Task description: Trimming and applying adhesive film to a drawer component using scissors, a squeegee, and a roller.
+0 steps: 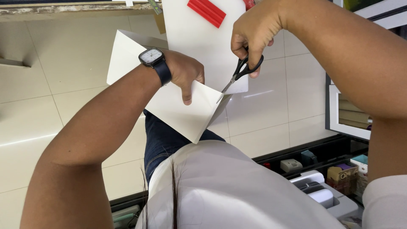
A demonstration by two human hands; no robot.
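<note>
Cutting | right hand [254, 32] gripping black scissors [241, 72] | left hand [184, 74] gripping folded white card [178, 108]

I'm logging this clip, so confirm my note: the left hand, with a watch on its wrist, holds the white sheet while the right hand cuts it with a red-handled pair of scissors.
One detail is wrong: the scissors have black handles, not red. The head view shows the right hand working them at the edge of the white sheet, which the left hand, with the watch on its wrist, holds.
</note>
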